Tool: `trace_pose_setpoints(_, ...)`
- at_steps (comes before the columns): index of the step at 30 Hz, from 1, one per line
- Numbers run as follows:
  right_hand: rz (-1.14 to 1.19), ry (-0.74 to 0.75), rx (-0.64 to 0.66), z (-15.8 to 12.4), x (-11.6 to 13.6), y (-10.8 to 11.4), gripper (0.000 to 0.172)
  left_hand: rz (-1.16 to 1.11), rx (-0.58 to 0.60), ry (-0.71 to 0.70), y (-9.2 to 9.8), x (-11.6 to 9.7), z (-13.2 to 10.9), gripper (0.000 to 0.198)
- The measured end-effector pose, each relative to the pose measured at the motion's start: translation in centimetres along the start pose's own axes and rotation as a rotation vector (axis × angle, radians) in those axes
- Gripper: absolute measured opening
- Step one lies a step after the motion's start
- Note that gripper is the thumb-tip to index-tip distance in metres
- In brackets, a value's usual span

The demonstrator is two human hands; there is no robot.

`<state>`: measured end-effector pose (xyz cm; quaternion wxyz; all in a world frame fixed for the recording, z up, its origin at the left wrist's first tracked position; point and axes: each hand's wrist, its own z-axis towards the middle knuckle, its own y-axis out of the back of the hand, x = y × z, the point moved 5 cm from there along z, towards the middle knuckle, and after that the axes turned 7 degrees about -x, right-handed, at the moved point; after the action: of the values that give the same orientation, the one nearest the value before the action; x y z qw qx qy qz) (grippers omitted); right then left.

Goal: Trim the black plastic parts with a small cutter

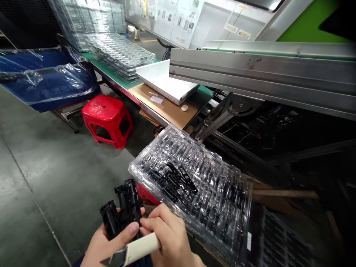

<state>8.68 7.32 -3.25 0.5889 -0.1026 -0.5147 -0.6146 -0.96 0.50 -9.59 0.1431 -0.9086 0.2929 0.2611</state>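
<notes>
My left hand (pixel 107 243) grips a bunch of black plastic parts (pixel 122 213) at the bottom of the view. My right hand (pixel 169 233) touches those parts with its fingertips and holds a knife with a pale wooden handle (pixel 141 247), blade pointing left. Just beyond my hands lies a clear plastic blister tray (pixel 211 193), tilted, with several loose black parts (pixel 178 180) piled near its middle and more seated in its pockets.
A red plastic stool (pixel 107 120) stands on the grey floor at left. A green-topped table carries stacked clear trays (pixel 119 53), a white tray (pixel 167 79) and cardboard (pixel 164 107). A metal conveyor frame (pixel 261 78) spans the right. A blue bin wrapped in film (pixel 44 79) sits far left.
</notes>
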Motion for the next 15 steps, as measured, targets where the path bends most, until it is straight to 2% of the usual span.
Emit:
trace_pose_setpoints(2, -0.075, 0.032, -0.067, -0.7, 0.0, -0.2, 0.016, 0.065, -0.029, -0.068, 0.4, 0.3, 0.7, 0.042)
trace_pose_setpoints(4, -0.100, -0.015, -0.100, -1.5, -0.4, -0.4, 0.012, 0.063, -0.003, -0.091, 0.2, 0.1, 0.8, 0.038)
trace_pose_setpoints(6, -0.088, -0.116, -0.089, -2.5, -1.1, -0.5, 0.011, -0.018, 0.045, 0.013, -0.2, -0.1, 0.4, 0.037)
trace_pose_setpoints(9, -0.146, -0.223, 0.077, -4.0, -2.9, -0.9, 0.029, -0.119, 0.059, 0.242, -0.3, -0.6, -0.4, 0.036)
trace_pose_setpoints(11, -0.257, -0.266, 0.202, -5.0, -4.7, -0.7, 0.039, -0.143, 0.040, 0.310, 0.0, -1.3, -0.7, 0.036)
trace_pose_setpoints(13, -0.376, -0.311, 0.252, -5.9, -6.8, 0.2, 0.036, -0.169, 0.035, 0.340, 0.4, -1.8, -0.8, 0.036)
trace_pose_setpoints(15, -0.475, -0.367, 0.239, -6.4, -9.1, 1.3, 0.027, -0.173, 0.037, 0.358, 0.5, -1.9, -0.9, 0.036)
